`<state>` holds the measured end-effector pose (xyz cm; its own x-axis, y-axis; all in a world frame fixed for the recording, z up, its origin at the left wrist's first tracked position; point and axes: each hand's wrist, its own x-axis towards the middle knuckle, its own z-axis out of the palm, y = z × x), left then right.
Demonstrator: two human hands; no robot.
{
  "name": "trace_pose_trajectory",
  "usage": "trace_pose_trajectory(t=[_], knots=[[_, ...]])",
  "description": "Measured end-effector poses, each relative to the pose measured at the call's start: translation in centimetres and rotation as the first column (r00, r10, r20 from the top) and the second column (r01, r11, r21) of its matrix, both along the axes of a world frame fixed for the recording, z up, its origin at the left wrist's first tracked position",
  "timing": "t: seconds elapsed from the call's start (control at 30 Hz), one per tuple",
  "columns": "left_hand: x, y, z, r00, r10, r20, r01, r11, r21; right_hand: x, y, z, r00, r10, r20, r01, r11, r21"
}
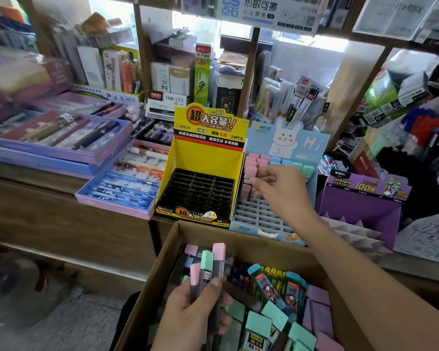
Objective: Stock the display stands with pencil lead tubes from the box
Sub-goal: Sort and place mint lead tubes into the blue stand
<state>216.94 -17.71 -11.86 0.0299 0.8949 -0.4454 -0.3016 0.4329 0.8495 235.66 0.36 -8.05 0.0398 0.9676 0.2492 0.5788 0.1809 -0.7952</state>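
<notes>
A cardboard box [238, 239] at the bottom holds several pencil lead tubes [257, 328] with mint, pink, blue and purple caps. Above it, my left hand [195, 310] grips three dark tubes [211, 264] with pink and mint caps. On the counter stand a yellow display stand [208, 158] with an empty black slotted tray and a light blue rabbit display stand [284, 145] whose back rows hold pastel-capped tubes. My right hand [279, 186] is over the blue stand's grey tray, fingers pinched on a pink-capped tube [250, 178] at a slot.
A purple display stand [360, 209] with white dividers sits right of the blue one. Flat purple and pink pen trays [117, 188] lie on the wooden counter to the left. Shelves behind are crowded with boxed stationery.
</notes>
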Motion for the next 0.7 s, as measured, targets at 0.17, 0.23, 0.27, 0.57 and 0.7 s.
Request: trace_pose_trajectory(t=[0.17, 0.23, 0.27, 0.57, 0.7], knots=[[0.1, 0.0, 0.1, 1.0, -0.002, -0.007, 0.003, 0.999, 0.039, -0.2, -0.5, 0.2, 1.0, 0.003, -0.018, -0.003, 1.0, -0.007], [0.1, 0.0, 0.2, 1.0, 0.006, 0.004, -0.006, 0.999, 0.053, -0.1, -1.2, 0.2, 0.999, -0.02, -0.048, 0.02, 1.0, -0.01], [0.1, 0.0, 0.2, 1.0, 0.015, 0.008, -0.015, 0.998, 0.059, 0.0, -1.7, 0.2, 0.998, -0.043, -0.055, 0.043, 0.999, -0.003], [0.3, -0.2, 0.4, 0.999, 0.035, 0.014, -0.036, 0.997, 0.065, -0.1, -7.7, -1.1, 0.899, 0.251, -0.359, -0.356, 0.897, -0.264], [0.5, -0.1, 0.5, 1.0, 0.028, -0.007, -0.027, 0.998, 0.05, -0.3, -9.3, -1.7, 0.809, 0.343, -0.477, -0.536, 0.764, -0.36]])
